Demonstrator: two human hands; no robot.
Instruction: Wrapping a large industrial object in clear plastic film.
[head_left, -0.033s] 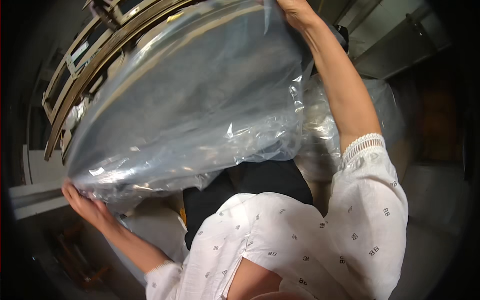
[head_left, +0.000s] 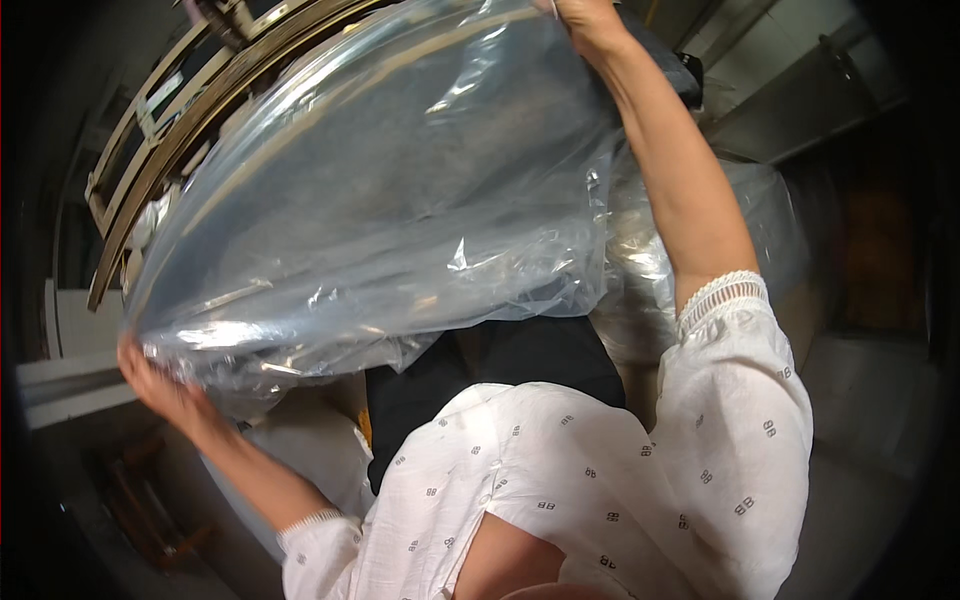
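Observation:
A large sheet of clear plastic film [head_left: 400,190], perhaps a bag, is stretched in front of me from lower left to upper right. At its lower left corner my left hand [head_left: 160,385] is closed on the gathered edge; the fingertips are partly covered by the film. High on the right, my right hand [head_left: 592,28] pinches the film's far corner, close to the picture's top edge. Between the hands the far edge is taut, while the near edge hangs wrinkled over my lap.
Beyond the film runs a metal machine frame [head_left: 150,175] with rails and brackets. To the right of my lap lies more crumpled clear plastic [head_left: 640,240]. A pale ledge [head_left: 75,390] juts in at left, above a brown wooden stool-like thing [head_left: 165,500]. Grey panels [head_left: 800,80] stand at upper right.
My left hand has shifted slightly up and left with its corner of the film. The sheet is a little tauter, and its reflections have moved. My right hand stays nearly in place.

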